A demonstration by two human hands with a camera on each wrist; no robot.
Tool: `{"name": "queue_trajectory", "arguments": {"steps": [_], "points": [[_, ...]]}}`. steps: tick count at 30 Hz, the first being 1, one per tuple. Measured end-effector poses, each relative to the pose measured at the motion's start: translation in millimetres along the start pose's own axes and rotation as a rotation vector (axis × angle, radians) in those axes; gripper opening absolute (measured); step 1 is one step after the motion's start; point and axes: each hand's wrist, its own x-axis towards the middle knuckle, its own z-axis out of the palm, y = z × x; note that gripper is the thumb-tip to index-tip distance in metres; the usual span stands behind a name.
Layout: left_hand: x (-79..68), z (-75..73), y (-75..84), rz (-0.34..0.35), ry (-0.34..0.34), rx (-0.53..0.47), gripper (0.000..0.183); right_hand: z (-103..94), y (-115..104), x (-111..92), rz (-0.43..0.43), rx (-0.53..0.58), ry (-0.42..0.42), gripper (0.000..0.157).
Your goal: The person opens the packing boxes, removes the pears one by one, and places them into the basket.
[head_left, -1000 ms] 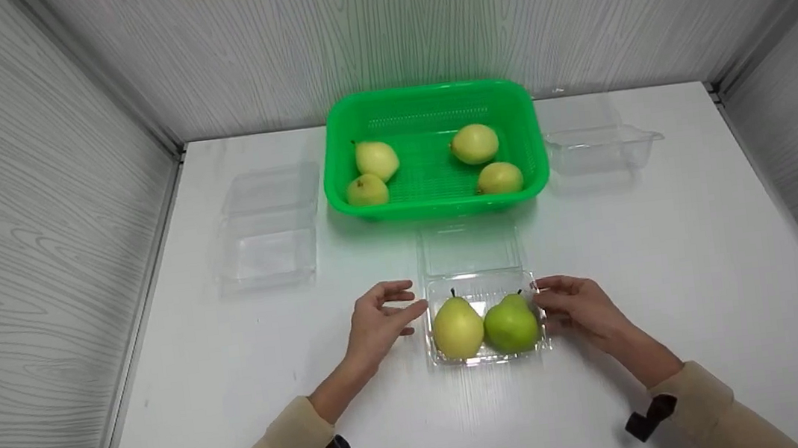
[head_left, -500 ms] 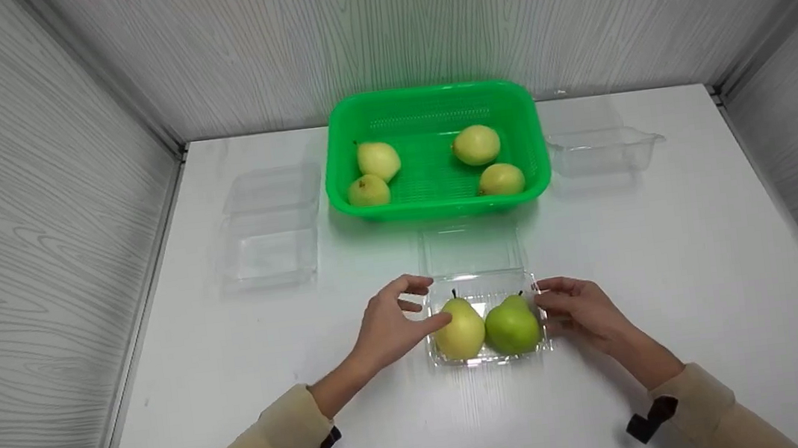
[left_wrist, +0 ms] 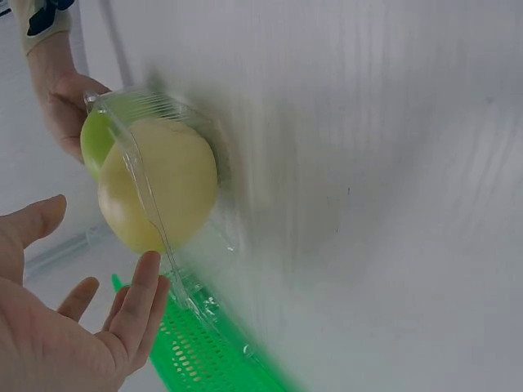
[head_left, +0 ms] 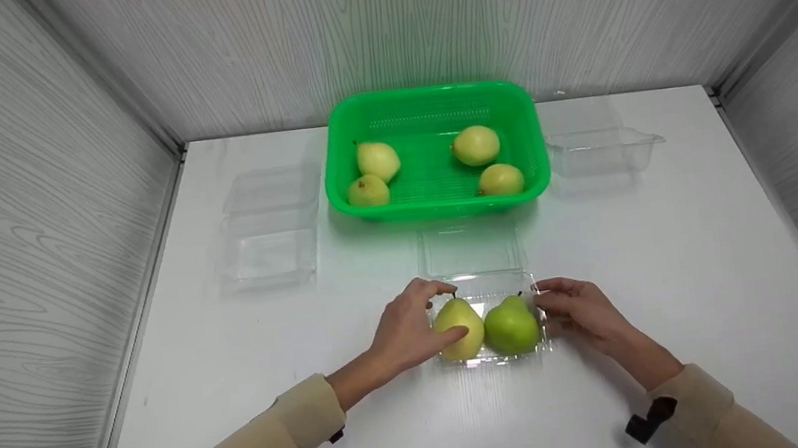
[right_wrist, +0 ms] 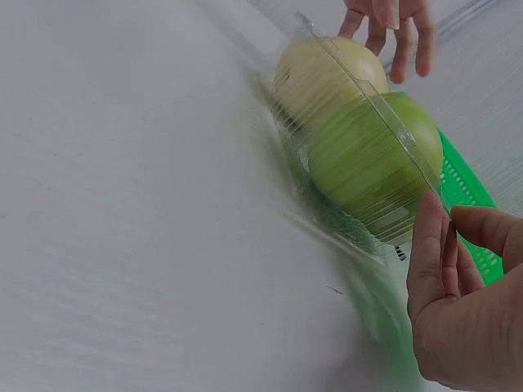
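A clear plastic clamshell box (head_left: pixel 486 359) stands with its lid laid back, holding a yellow pear (head_left: pixel 463 314) on the left and a green pear (head_left: pixel 512 325) on the right. My right hand (head_left: pixel 583 314) pinches the box's right rim between thumb and fingers, as the right wrist view shows at the edge beside the green pear (right_wrist: pixel 368 155). Over the left side of the box is my left hand (head_left: pixel 411 330), thumb and fingers spread around the yellow pear. In the left wrist view those fingers (left_wrist: pixel 137 306) reach toward the box's rim near the pear, gripping nothing.
Behind the box sits a green basket (head_left: pixel 442 206) with several yellow pears, two at each side. One open clear box (head_left: pixel 271 257) stands at the left, another clear box (head_left: pixel 605 152) right of the basket. Panels border the white table (head_left: pixel 711 256) at back and sides.
My left hand has moved right, from beside the box to over its left side and around the yellow pear. My right hand keeps its place at the right rim.
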Motion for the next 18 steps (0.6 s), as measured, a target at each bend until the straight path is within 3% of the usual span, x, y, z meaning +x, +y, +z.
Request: {"name": "queue_trajectory", "arguments": {"steps": [4,10,18], "points": [[2.5,3.7,0.5,0.022,-0.022,0.077,0.052,-0.2,1,0,-0.005,-0.003,-0.001,0.043],[3.9,8.4,-0.1,0.122,-0.035,0.212,0.049,0.3,2,0,-0.012,-0.002,0.007,0.042],[5.4,11.4,0.6,0.183,-0.082,0.304,0.045,0.7,2,0,-0.026,0.003,0.002,0.043]]}}
